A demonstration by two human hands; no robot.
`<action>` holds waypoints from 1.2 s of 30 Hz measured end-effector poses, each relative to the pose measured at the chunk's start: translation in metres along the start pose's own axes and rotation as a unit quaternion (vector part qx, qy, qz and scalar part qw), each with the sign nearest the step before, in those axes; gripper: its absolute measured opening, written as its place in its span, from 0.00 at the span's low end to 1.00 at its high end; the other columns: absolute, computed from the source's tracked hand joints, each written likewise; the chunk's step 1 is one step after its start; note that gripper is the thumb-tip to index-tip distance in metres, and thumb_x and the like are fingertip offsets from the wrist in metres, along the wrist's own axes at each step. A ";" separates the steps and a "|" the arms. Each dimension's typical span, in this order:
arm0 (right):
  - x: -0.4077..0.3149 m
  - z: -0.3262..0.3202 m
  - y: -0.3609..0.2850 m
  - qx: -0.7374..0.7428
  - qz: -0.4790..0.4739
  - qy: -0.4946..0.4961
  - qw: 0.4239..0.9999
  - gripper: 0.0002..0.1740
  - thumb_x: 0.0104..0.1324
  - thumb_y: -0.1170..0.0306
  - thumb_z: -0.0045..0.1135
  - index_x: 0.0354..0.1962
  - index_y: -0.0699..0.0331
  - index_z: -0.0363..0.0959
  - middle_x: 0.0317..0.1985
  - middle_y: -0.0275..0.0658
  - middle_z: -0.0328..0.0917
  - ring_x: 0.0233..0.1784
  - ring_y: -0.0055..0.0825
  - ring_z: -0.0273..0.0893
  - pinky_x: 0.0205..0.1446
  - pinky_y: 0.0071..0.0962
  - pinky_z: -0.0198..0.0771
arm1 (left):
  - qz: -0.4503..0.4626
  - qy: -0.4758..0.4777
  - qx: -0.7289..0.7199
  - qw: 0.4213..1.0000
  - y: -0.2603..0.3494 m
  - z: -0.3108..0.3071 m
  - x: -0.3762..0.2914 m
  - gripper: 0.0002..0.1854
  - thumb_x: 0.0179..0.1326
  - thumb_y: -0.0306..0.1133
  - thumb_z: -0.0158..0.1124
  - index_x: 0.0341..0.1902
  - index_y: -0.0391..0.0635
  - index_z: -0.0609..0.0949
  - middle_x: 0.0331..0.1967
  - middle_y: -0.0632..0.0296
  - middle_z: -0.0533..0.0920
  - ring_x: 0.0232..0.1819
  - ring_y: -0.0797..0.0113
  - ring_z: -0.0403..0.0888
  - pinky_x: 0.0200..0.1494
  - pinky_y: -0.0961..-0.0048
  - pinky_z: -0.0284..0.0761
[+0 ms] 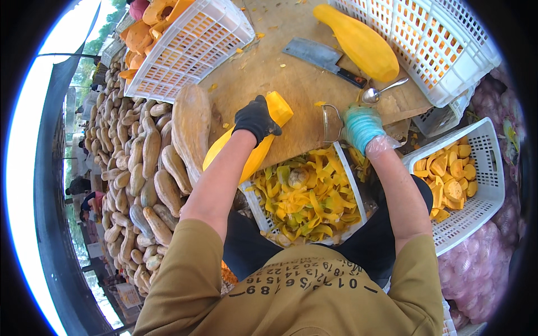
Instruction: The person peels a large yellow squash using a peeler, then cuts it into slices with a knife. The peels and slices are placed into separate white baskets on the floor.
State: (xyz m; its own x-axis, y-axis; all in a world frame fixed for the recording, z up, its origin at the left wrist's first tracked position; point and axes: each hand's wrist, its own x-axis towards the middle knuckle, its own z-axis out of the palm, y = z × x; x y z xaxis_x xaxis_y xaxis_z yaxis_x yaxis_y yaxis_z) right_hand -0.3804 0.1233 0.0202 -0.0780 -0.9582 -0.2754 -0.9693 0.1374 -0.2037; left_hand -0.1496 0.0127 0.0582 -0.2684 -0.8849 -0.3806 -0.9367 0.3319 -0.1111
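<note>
My left hand (255,118), in a black glove, grips a peeled yellow squash (256,157) that lies slanted on the wooden board (302,92). One end of this squash is cut into facets. A teal glove or wrap covers my right hand (362,128), which is closed around a wide peeler; only the metal frame (325,124) shows, its handle hidden. Close by the right hand rests a metal spoon (372,95). Farther up the board are a cleaver (315,52) with a dark handle and another peeled squash (365,46). An unpeeled squash (191,126) lies left of the left hand.
Below the board's edge, a white crate (353,189) holds peelings. A second crate (489,168) at right contains cut squash pieces. White crates (193,46) (424,38) flank the board's far side. Many unpeeled squashes (138,168) are heaped at left; bagged produce (479,269) lies right.
</note>
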 end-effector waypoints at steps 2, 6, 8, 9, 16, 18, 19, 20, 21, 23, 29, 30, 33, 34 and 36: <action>-0.003 -0.005 -0.001 0.081 0.019 0.004 0.997 0.16 0.53 0.68 0.61 0.40 0.64 0.80 0.43 0.49 0.81 0.44 0.45 0.81 0.49 0.39 0.75 | 0.002 0.009 0.003 1.000 0.003 -0.002 -0.002 0.45 0.30 0.49 0.81 0.53 0.42 0.71 0.48 0.51 0.81 0.49 0.53 0.81 0.50 0.58 0.76; -0.007 -0.003 0.005 0.332 -0.023 0.115 0.936 0.16 0.58 0.69 0.58 0.42 0.68 0.76 0.39 0.46 0.81 0.40 0.40 0.81 0.46 0.33 0.76 | 0.069 0.033 0.040 0.996 0.022 0.006 -0.012 0.41 0.33 0.46 0.79 0.52 0.43 0.72 0.48 0.53 0.80 0.49 0.52 0.82 0.47 0.51 0.77; -0.009 -0.001 0.008 0.541 -0.012 0.086 0.837 0.14 0.63 0.67 0.55 0.43 0.67 0.75 0.36 0.41 0.80 0.35 0.31 0.80 0.40 0.30 0.77 | 0.107 0.041 0.047 0.992 0.036 0.008 -0.010 0.41 0.34 0.45 0.79 0.54 0.44 0.72 0.49 0.53 0.80 0.49 0.51 0.82 0.47 0.48 0.76; -0.012 -0.002 0.009 0.643 0.004 0.045 0.765 0.15 0.65 0.65 0.54 0.44 0.66 0.75 0.35 0.39 0.79 0.34 0.27 0.80 0.37 0.27 0.78 | 0.127 0.047 0.038 0.990 0.040 0.005 -0.005 0.42 0.34 0.45 0.79 0.54 0.44 0.72 0.49 0.53 0.80 0.49 0.51 0.82 0.48 0.47 0.76; -0.070 -0.003 -0.009 0.862 0.033 -0.114 0.493 0.24 0.67 0.50 0.52 0.51 0.60 0.71 0.31 0.35 0.77 0.17 0.16 0.68 0.10 0.12 0.55 | 0.141 -0.010 0.029 0.990 0.045 -0.015 0.001 0.56 0.36 0.48 0.79 0.69 0.45 0.60 0.63 0.47 0.70 0.62 0.48 0.72 0.60 0.52 0.69; -0.082 0.010 -0.019 0.774 0.080 -0.124 0.615 0.24 0.65 0.51 0.57 0.50 0.59 0.72 0.30 0.35 0.76 0.18 0.14 0.64 0.14 0.14 0.55 | 0.159 -0.043 0.032 0.986 0.036 -0.024 -0.002 0.68 0.36 0.52 0.79 0.76 0.51 0.45 0.70 0.45 0.62 0.68 0.45 0.65 0.65 0.54 0.65; -0.084 0.018 -0.022 0.738 0.064 -0.118 0.661 0.23 0.64 0.52 0.60 0.48 0.60 0.73 0.30 0.34 0.76 0.19 0.14 0.63 0.17 0.16 0.56 | 0.140 -0.053 0.049 0.988 0.029 -0.028 -0.004 0.67 0.35 0.53 0.79 0.76 0.51 0.46 0.69 0.45 0.63 0.67 0.45 0.65 0.65 0.54 0.65; -0.082 0.029 -0.035 0.651 0.085 -0.043 0.753 0.23 0.63 0.53 0.61 0.47 0.62 0.73 0.32 0.34 0.77 0.24 0.19 0.69 0.27 0.22 0.67 | 0.121 -0.064 0.066 0.988 0.021 -0.031 -0.008 0.67 0.35 0.54 0.79 0.76 0.51 0.46 0.69 0.45 0.63 0.67 0.45 0.66 0.65 0.54 0.66; -0.079 0.038 -0.045 0.519 0.074 0.043 0.850 0.30 0.60 0.50 0.61 0.48 0.66 0.72 0.34 0.47 0.80 0.37 0.42 0.79 0.44 0.36 0.72 | 0.101 -0.071 0.085 0.989 0.013 -0.033 -0.010 0.67 0.35 0.55 0.79 0.76 0.52 0.47 0.68 0.45 0.64 0.66 0.45 0.67 0.64 0.54 0.66; -0.072 0.048 -0.048 0.360 0.066 0.079 0.927 0.30 0.59 0.47 0.60 0.47 0.65 0.72 0.38 0.52 0.80 0.42 0.49 0.79 0.46 0.41 0.72 | 0.055 -0.076 0.042 0.995 0.003 -0.028 -0.021 0.65 0.32 0.58 0.79 0.75 0.57 0.52 0.68 0.52 0.67 0.67 0.47 0.67 0.63 0.32 0.57; -0.036 0.046 -0.073 0.280 0.056 0.162 0.945 0.23 0.64 0.51 0.56 0.43 0.63 0.70 0.39 0.53 0.79 0.42 0.51 0.79 0.44 0.46 0.72 | 0.086 0.009 0.086 0.993 0.012 -0.016 -0.017 0.48 0.35 0.55 0.77 0.60 0.47 0.69 0.56 0.52 0.77 0.56 0.51 0.77 0.54 0.53 0.74; -0.033 0.046 -0.074 0.246 0.033 0.188 0.950 0.22 0.65 0.52 0.54 0.45 0.60 0.69 0.38 0.51 0.78 0.39 0.51 0.79 0.41 0.48 0.73 | 0.086 -0.001 0.085 0.993 0.013 -0.017 -0.014 0.46 0.35 0.54 0.77 0.59 0.47 0.70 0.55 0.53 0.78 0.55 0.51 0.78 0.53 0.53 0.74; -0.036 0.049 -0.075 0.205 0.062 0.172 0.962 0.21 0.64 0.52 0.55 0.46 0.57 0.69 0.38 0.49 0.77 0.37 0.49 0.79 0.38 0.48 0.73 | 0.104 -0.009 0.079 0.991 0.013 -0.018 -0.006 0.45 0.33 0.53 0.77 0.57 0.45 0.71 0.53 0.52 0.79 0.54 0.52 0.79 0.53 0.54 0.74; -0.041 0.052 -0.073 0.195 0.064 0.157 0.966 0.21 0.64 0.52 0.55 0.47 0.57 0.69 0.38 0.49 0.77 0.37 0.48 0.79 0.38 0.48 0.73 | 0.110 -0.008 0.077 0.991 0.011 -0.018 -0.004 0.45 0.33 0.52 0.77 0.56 0.44 0.71 0.53 0.52 0.80 0.54 0.52 0.79 0.53 0.54 0.74; -0.058 0.059 -0.068 0.179 0.071 0.139 0.971 0.21 0.63 0.53 0.56 0.48 0.55 0.69 0.38 0.48 0.77 0.37 0.46 0.80 0.37 0.47 0.74 | 0.112 -0.037 0.064 0.991 0.008 -0.021 0.004 0.45 0.33 0.51 0.77 0.56 0.43 0.71 0.53 0.50 0.80 0.54 0.52 0.79 0.53 0.56 0.74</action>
State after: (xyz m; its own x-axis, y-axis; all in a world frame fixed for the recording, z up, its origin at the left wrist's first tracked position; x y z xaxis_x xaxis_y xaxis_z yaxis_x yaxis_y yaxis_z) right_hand -0.2966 0.1842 -0.0057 -0.3139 -0.9469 -0.0702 -0.8049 0.3046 -0.5094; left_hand -0.1627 0.0054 0.0750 -0.4450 -0.7589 -0.4754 -0.8177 0.5608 -0.1299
